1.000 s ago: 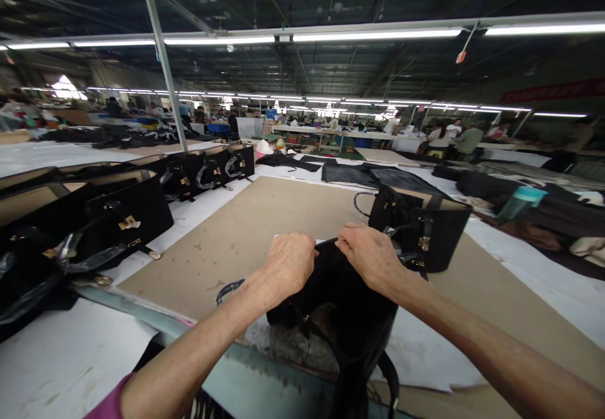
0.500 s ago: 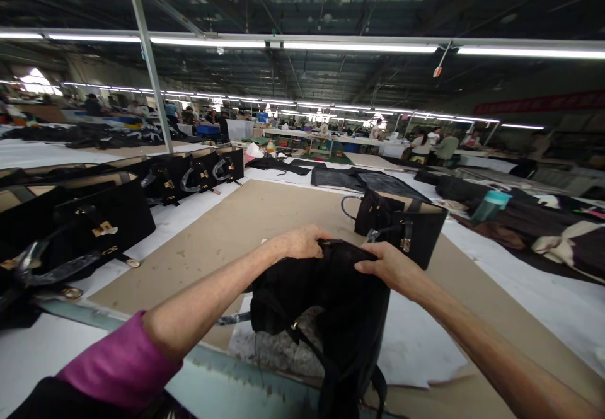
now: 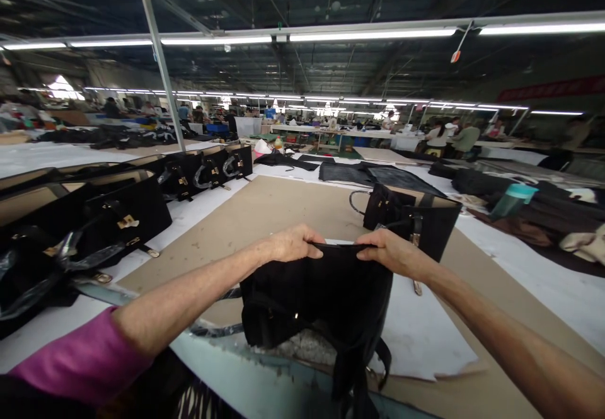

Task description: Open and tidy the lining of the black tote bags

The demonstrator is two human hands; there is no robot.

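A black handbag (image 3: 316, 293) hangs at the near table edge, its top edge pulled into a straight line between my hands. My left hand (image 3: 299, 242) pinches that edge at its left part, thumb on the near side. Toward the right end, my right hand (image 3: 390, 251) grips the same edge between thumb and fingers. The bag's dark straps dangle below, one with a small metal fitting. Just behind my right hand stands another black handbag (image 3: 437, 223) with a gold clasp and a looped handle. The inside of the held bag is not visible.
Rows of black handbags (image 3: 137, 208) with plastic-wrapped handles line the left. Brown paper (image 3: 278, 201) and white sheets (image 3: 425, 337) cover the table. A teal-lidded bottle (image 3: 515, 200) stands right among dark fabric. A metal post (image 3: 163, 69) rises behind. People work far off.
My hands have drawn the handbag's top edge taut and straight, where it was bunched before. The left hand has shifted slightly left. The whole view has turned a little to the left.
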